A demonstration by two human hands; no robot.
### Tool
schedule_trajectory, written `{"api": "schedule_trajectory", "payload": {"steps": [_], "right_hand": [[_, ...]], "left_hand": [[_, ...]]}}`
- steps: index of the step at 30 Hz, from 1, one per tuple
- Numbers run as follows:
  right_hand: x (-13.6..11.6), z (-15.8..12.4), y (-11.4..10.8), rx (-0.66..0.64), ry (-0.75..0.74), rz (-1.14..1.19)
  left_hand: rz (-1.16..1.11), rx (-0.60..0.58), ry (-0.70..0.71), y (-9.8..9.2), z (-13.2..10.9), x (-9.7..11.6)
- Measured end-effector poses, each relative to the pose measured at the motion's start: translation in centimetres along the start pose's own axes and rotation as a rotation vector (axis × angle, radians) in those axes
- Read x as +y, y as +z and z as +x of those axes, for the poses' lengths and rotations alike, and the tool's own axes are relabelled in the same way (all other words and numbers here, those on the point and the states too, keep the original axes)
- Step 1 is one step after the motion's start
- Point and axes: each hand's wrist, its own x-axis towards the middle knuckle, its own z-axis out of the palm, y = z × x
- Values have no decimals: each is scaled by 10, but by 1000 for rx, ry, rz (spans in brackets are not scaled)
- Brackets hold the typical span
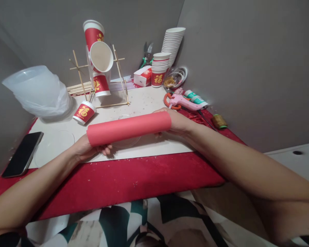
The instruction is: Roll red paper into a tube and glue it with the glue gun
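A red sheet of paper rolled into a tube (130,127) lies across the space between my hands, just above the white board (149,150). My left hand (92,147) grips its left end, fingers curled underneath. At the other end my right hand (176,121) holds the roll, its fingers mostly hidden behind the paper. Beyond the roll stands a frame of thin wooden sticks (126,91) with red-and-white paper cups (101,56) joined to it. One paper cup (84,112) sits tilted at the frame's lower left corner.
A clear plastic bag (41,92) and a phone (23,154) are at left. Stacked paper cups (161,68), a small red-and-white box (143,76) and pliers (147,55) stand at the back. A pink glue gun (185,102) and a thread spool (219,121) lie at right on red cloth (144,176).
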Motion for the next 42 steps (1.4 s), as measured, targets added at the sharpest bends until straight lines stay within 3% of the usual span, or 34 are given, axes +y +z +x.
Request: {"api": "schedule_trajectory", "payload": {"steps": [10,26,35,42], "right_hand": [[-3,0,3,16,-18,-24],[6,6,0,37,-181,-101],[-7,-1,7,15,-227,-158],[-9,-2,0,-7,-277,-181]], "left_hand": [[8,16,9,6,0,3],[22,10,46,-4,6,-2],[-1,122,92,9,0,0],[-61,241,155,20,-5,0]]}}
